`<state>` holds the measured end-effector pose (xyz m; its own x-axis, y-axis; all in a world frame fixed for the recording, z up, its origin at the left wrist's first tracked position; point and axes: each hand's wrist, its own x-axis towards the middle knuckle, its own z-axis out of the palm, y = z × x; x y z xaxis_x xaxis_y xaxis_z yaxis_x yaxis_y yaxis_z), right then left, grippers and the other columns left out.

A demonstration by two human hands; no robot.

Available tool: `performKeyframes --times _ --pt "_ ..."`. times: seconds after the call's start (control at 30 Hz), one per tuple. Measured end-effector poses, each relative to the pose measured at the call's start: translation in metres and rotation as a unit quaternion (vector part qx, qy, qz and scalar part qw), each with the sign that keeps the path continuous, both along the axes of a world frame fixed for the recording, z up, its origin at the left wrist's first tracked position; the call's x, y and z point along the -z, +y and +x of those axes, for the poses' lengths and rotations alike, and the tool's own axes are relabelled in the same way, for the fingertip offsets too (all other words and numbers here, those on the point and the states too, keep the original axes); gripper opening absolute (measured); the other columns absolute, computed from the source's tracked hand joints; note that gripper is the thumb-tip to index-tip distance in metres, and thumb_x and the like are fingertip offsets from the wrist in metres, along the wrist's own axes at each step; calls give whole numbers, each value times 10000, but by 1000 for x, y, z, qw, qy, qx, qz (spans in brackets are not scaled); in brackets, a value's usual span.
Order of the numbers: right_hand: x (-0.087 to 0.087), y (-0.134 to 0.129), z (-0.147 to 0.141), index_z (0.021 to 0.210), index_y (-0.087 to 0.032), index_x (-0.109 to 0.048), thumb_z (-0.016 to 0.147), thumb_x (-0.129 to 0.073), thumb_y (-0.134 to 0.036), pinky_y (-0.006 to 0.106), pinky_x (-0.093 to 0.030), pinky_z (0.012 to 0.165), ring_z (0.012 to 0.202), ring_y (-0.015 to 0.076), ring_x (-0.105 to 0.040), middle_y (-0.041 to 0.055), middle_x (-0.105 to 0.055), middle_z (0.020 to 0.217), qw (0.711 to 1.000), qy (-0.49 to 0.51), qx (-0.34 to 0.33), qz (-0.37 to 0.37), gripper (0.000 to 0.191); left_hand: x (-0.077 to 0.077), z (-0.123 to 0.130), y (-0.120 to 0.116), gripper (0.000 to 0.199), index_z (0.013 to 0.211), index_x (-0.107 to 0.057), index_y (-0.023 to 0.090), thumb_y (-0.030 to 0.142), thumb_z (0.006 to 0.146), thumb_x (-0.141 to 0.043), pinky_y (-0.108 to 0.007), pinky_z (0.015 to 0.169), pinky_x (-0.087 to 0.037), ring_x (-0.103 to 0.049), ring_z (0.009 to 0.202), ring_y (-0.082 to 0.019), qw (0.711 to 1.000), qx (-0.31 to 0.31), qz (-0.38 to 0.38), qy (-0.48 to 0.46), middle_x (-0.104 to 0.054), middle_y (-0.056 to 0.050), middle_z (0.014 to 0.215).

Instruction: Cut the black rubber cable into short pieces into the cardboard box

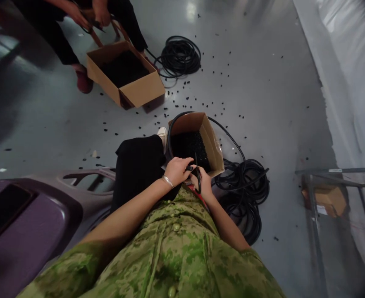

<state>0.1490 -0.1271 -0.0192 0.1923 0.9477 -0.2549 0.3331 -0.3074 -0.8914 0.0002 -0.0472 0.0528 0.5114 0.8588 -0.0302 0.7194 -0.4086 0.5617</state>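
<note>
My left hand [178,169], with a silvery bracelet at the wrist, is closed around a black hose [189,168] whose short end pokes out past the fingers. Close beside it, my right hand [204,183] grips scissors with black handles [199,185], their blades pointing away from me near the hose end. Both hands are over the near edge of an open cardboard box [213,145]. Inside the box lies a heap of small black pieces [188,145]. From my left hand the hose loops over the box's far side toward coils of black hose [247,182] on the right.
Another person's hands [91,18] work above a second cardboard box [143,89] of black material, beside another hose coil [180,56]. Small black bits dot the grey floor [263,103]. A purple chair [46,231] bearing a phone [4,211] stands left; a metal frame [314,215] stands right.
</note>
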Motion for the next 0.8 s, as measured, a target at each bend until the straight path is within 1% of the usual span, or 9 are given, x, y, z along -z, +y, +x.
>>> performKeyframes --times 0.07,0.13,0.3,0.43,0.53,0.6,0.67,0.73,0.8 --pt "-22 7 -4 1304 -223 -596 860 -641 -465 276 -511 681 742 203 -668 27 -719 858 999 -43 -10 22 507 -5 1 -2 357 1207 -692 191 405 948 -572 -381 935 -518 -702 963 -248 998 -16 -28 -51 -767 -94 991" --pt "-40 16 -8 1416 -239 -517 886 -626 -425 316 -519 755 884 265 -699 71 -735 964 997 -77 -27 3 572 -9 1 1 406 1241 -690 181 427 951 -550 -348 939 -534 -709 989 -236 988 -59 -89 -113 -773 -87 1060" --pt "-58 45 -21 1539 -228 -381 891 -631 -355 346 -529 843 1144 350 -648 141 -715 1139 994 -40 -96 -37 706 -24 -7 29 505 1155 -746 172 565 885 -578 -324 870 -571 -715 934 -236 944 -113 -212 -227 -790 -36 970" --pt "-75 74 -28 1530 -340 -390 867 -646 -339 368 -566 861 1085 284 -679 30 -707 1092 987 83 -136 -23 711 -48 -21 61 509 1032 -774 152 599 862 -599 -329 792 -580 -710 832 -233 926 -173 -205 -266 -775 -48 846" --pt "-86 96 -18 1487 -338 -456 850 -683 -381 366 -585 885 1054 230 -686 15 -699 1117 974 184 -130 35 678 -73 -35 83 450 992 -776 162 571 852 -650 -324 755 -576 -702 792 -227 926 -209 -143 -280 -762 -52 813" --pt "-77 110 -1 1451 -314 -502 877 -659 -409 378 -579 911 1095 230 -679 47 -693 1200 971 218 -76 63 603 -87 -43 91 371 962 -775 194 536 859 -675 -307 769 -571 -697 795 -207 923 -241 -95 -286 -759 -32 823" --pt "-51 124 23 1430 -299 -521 919 -590 -424 381 -563 939 1159 234 -660 73 -674 1283 975 209 14 69 531 -93 -48 92 305 982 -770 214 486 894 -666 -296 807 -569 -696 833 -189 906 -292 -52 -303 -762 -23 882" --pt "-9 136 49 1409 -272 -546 915 -567 -417 375 -548 955 1224 246 -632 101 -645 1361 981 179 69 10 516 -90 -48 88 276 1006 -767 221 452 929 -637 -299 846 -569 -696 878 -183 881 -339 -30 -328 -763 -27 955" --pt "40 144 70 1411 -270 -559 892 -553 -406 360 -553 920 1239 256 -624 115 -613 1418 981 127 75 -126 536 -83 -46 80 274 1044 -763 224 437 943 -624 -316 857 -581 -699 902 -192 862 -362 -57 -351 -761 -35 1003"
